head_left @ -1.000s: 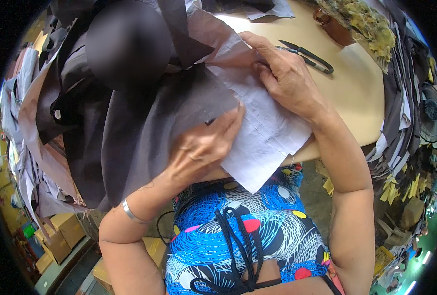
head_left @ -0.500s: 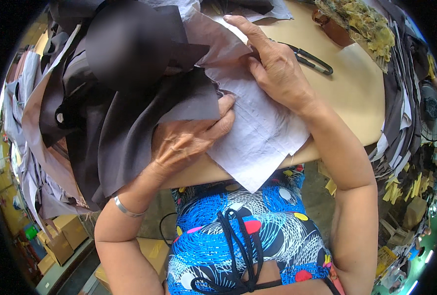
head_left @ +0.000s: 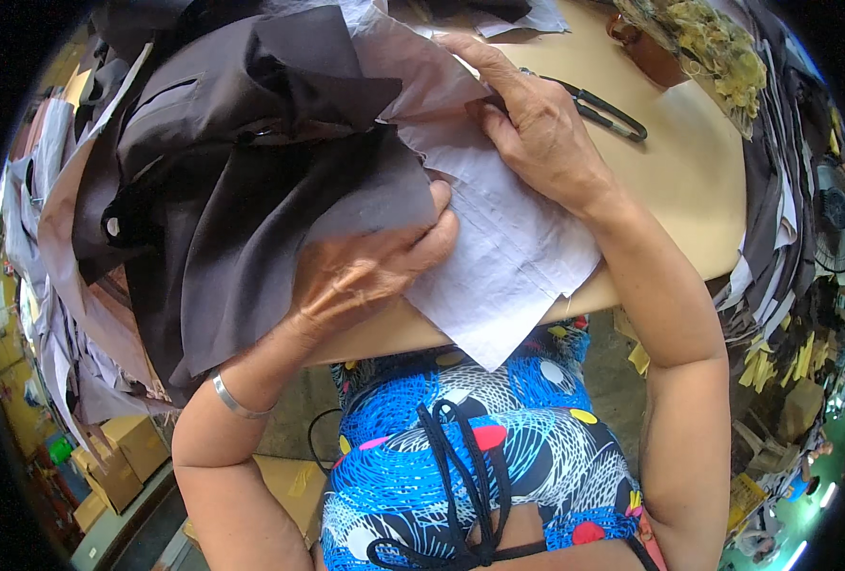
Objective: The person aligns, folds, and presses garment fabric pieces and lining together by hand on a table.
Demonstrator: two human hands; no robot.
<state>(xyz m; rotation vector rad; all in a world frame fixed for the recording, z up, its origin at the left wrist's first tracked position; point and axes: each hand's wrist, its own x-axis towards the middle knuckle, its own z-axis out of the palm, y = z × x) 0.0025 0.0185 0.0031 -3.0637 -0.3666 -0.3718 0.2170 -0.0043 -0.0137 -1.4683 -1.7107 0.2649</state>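
Note:
A dark brown-grey cloth piece [head_left: 251, 228] with a slit-like opening is spread in folds over the table's left side. My left hand [head_left: 365, 271] lies partly beneath its right edge, fingers closed on that edge. Under and beside it is a pale lavender-grey cloth [head_left: 513, 247], whose pointed corner hangs over the table's near edge. My right hand [head_left: 541, 128] is at the far right edge of this pale cloth, index finger stretched along it and thumb pinching a fold; its other fingertips are hidden.
Black-handled snips [head_left: 603, 112] lie on the tan table [head_left: 689, 181], right of my right hand. Yellowish scraps [head_left: 722, 67] sit at the far right. Stacked cloth hangs over the left and right sides. Cardboard boxes [head_left: 123, 457] stand at lower left, and a fan [head_left: 836, 205] at far right.
My right hand's index finger has bent slightly and drawn down onto the pale cloth's edge. The dark round blur over the dark cloth is gone. My left hand has barely moved.

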